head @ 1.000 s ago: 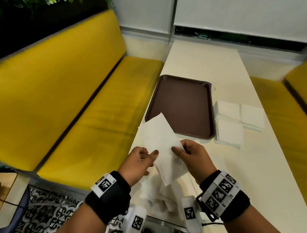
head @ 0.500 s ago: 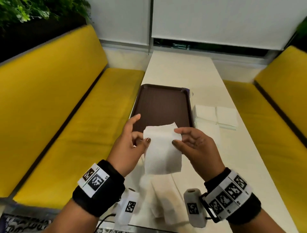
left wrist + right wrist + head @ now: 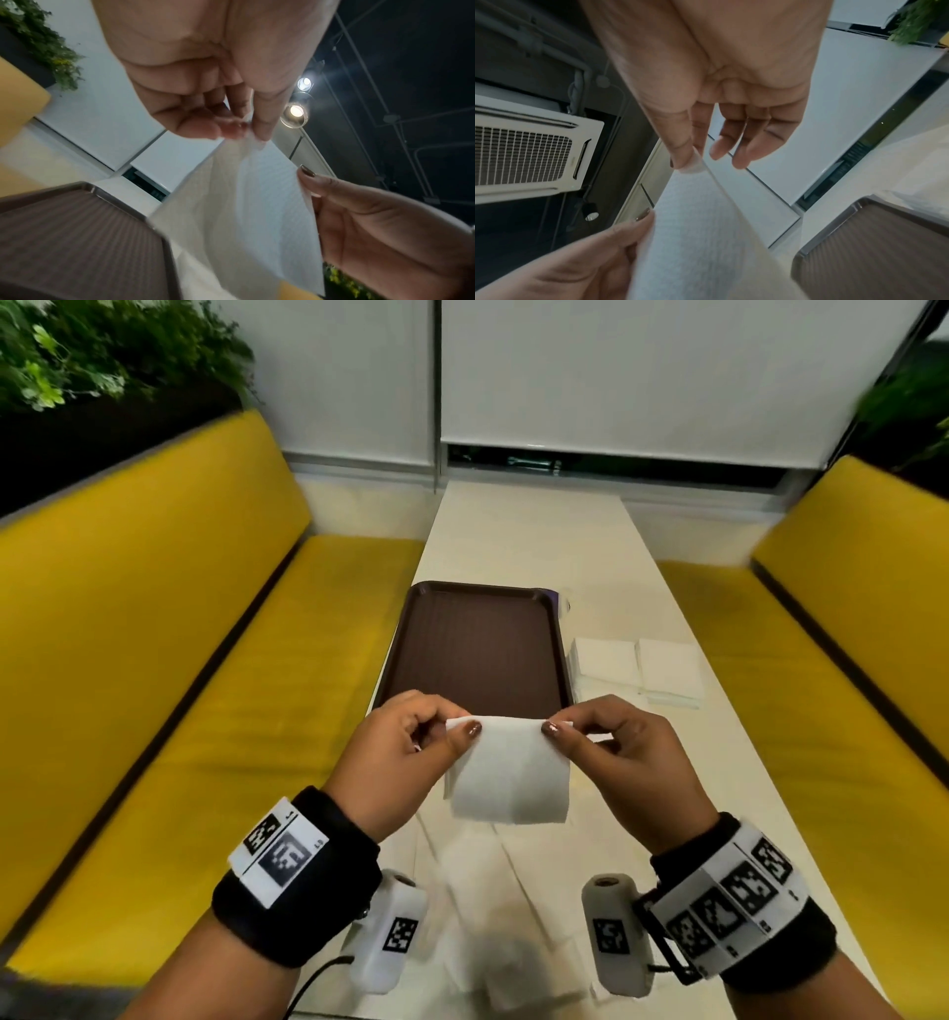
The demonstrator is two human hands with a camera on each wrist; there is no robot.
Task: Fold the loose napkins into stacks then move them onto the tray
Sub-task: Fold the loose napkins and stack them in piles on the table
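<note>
White, soft paper is what both hands are busy with: a thin white paper napkin point(image 3: 506, 773) hangs folded double in the air, just above the near end of the long cream table point(image 3: 534, 541). The left hand point(image 3: 395, 757) pinches its upper left corner between thumb and forefinger, and the right hand point(image 3: 624, 757) pinches the upper right corner the same way, the other fingers loosely curled behind. Held by the two top corners, the sheet drops straight, which likely lets the edges be matched before the next crease. Beneath the wrists lies a rumpled heap of loose white napkins point(image 3: 493, 916) (blurred, so their number cannot be told). The dark brown rectangular plastic tray point(image 3: 475, 644) waits just beyond the hands with nothing on it, and right of it, on the bare table, sit low stacks of folded white napkins point(image 3: 637, 670), seemingly parked there until the folding is done. Yellow padded benches point(image 3: 154, 634) flank the table.
</note>
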